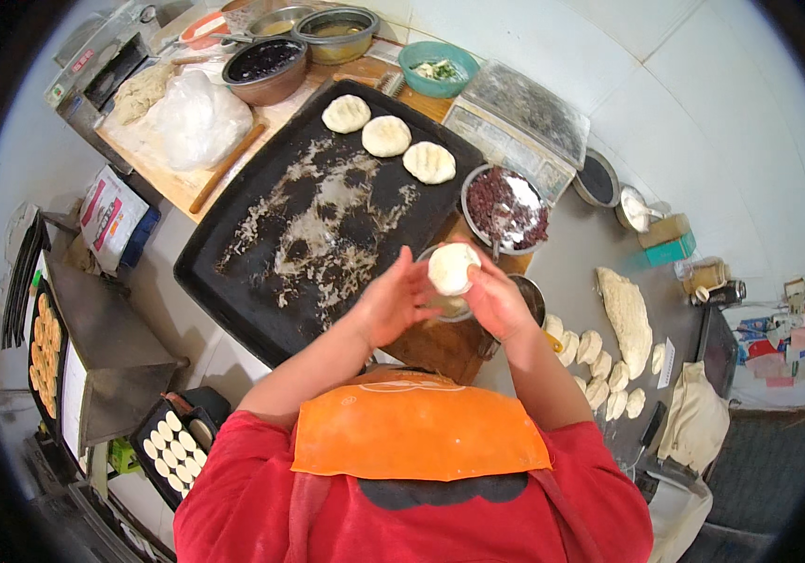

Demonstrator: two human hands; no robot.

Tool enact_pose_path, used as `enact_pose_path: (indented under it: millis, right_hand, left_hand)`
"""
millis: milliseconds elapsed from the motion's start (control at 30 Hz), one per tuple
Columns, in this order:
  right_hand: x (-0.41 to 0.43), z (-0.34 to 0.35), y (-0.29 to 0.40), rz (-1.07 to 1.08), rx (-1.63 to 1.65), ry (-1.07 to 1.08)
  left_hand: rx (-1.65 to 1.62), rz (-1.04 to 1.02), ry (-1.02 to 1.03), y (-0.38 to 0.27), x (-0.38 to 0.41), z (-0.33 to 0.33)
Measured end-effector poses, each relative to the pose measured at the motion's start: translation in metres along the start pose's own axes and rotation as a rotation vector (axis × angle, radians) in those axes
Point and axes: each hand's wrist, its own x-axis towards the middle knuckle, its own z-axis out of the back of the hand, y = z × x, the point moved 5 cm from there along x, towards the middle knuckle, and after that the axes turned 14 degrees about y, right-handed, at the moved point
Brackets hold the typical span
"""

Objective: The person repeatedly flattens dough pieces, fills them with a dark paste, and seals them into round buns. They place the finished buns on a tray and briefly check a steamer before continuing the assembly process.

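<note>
A round white dough cake is gripped in my right hand, with the thumb on its edge. Close by on its left, my left hand is spread and holds nothing. Beneath the cake, a bowl is mostly covered by my hands. Beyond them stands a bowl of dark red filling with white powder on top and a spoon in it. To the left lies a large black baking tray. Three flattened dough cakes rest in a row along its far side.
Dough pieces and a long dough roll lie on the right counter near a knife. A scale and a teal bowl stand behind. At left are a rolling pin and a plastic bag.
</note>
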Motion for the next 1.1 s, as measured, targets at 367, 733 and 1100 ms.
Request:
enact_pose_path:
  millis: [367,733,1100]
  right_hand:
    - [0.140,-0.066,-0.019,0.010,-1.503,0.083]
    - [0.373,-0.039,-0.077,0.036,-2.025,-0.047]
    - [0.395,-0.035,-0.104,0.084,-2.153,0.258]
  left_hand:
    - [0.315,-0.259,-0.378,-0.094,-0.053,0.053]
    - [0.307,-0.612,-0.937,-0.097,-0.172,0.155]
    - [0.412,-0.578,-0.718,-0.124,-0.099,0.158]
